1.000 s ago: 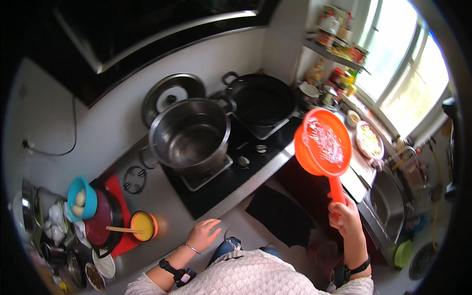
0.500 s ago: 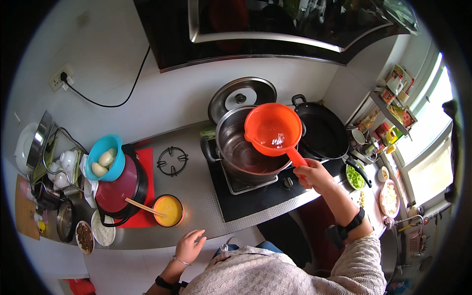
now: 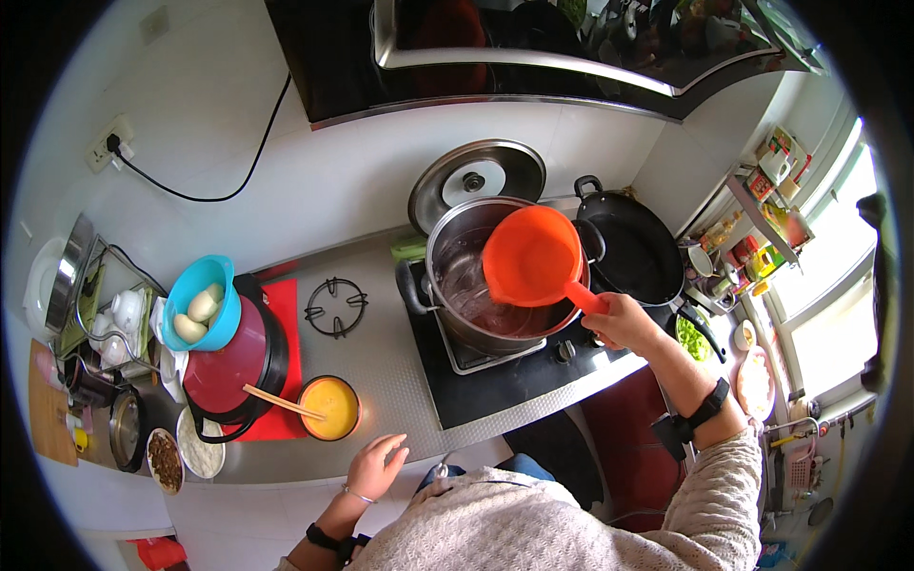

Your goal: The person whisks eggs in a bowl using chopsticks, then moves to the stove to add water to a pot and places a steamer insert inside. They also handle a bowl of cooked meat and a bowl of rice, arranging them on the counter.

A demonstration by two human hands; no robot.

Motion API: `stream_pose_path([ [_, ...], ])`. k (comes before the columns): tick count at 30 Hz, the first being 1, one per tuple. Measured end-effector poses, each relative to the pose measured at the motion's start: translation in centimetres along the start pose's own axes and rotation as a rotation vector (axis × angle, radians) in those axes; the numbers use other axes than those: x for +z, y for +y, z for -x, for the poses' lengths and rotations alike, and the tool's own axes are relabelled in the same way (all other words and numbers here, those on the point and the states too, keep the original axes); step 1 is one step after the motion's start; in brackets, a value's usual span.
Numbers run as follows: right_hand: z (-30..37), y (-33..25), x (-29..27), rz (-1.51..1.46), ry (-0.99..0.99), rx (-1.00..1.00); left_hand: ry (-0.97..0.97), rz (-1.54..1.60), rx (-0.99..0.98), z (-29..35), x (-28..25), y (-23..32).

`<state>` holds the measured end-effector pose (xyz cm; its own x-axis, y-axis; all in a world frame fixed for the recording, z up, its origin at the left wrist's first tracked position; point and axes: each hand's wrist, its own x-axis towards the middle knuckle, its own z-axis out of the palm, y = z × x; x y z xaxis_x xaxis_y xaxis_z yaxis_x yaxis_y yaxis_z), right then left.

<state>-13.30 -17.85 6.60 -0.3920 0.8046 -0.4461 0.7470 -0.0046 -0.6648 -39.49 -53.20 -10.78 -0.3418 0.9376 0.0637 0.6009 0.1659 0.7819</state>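
My right hand (image 3: 621, 322) is closed round the handle of an orange plastic water ladle (image 3: 531, 255). The ladle's bowl is tipped over the steel stockpot (image 3: 457, 238), whose water (image 3: 484, 305) looks rippled. That pot stands on the left burner of the black gas hob (image 3: 446, 388). Fingers apart and nothing in it, my left hand (image 3: 375, 466) hangs in front of the counter edge. Nearest to it is a bowl of yellow liquid, perhaps beaten egg (image 3: 328, 404), with chopsticks (image 3: 284, 401) resting in it.
Behind the stockpot a steel lid (image 3: 466, 160) leans on the wall. A black frying pan (image 3: 633, 252) sits on the right burner. Leftward, a blue basin (image 3: 214, 328) of pale round items rests on a red-topped pot (image 3: 233, 376). Chopped greens (image 3: 693, 338) lie at right.
The ladle has tipped further, and the glinting water inside it no longer shows. Ripples now appear in the pot. My left hand stays about where it was.
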Motion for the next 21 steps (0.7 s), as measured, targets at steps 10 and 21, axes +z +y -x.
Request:
stream_pose_path([
  [10,0.2,0.1,-1.2,0.446,0.335,-0.291,-0.047,0.035,0.014,-0.9,0.3,-0.5],
  [21,-0.4,1.0,-0.1,0.755,0.645,-0.567,-0.196,0.106,-0.047,-1.2,1.8,-1.9],
])
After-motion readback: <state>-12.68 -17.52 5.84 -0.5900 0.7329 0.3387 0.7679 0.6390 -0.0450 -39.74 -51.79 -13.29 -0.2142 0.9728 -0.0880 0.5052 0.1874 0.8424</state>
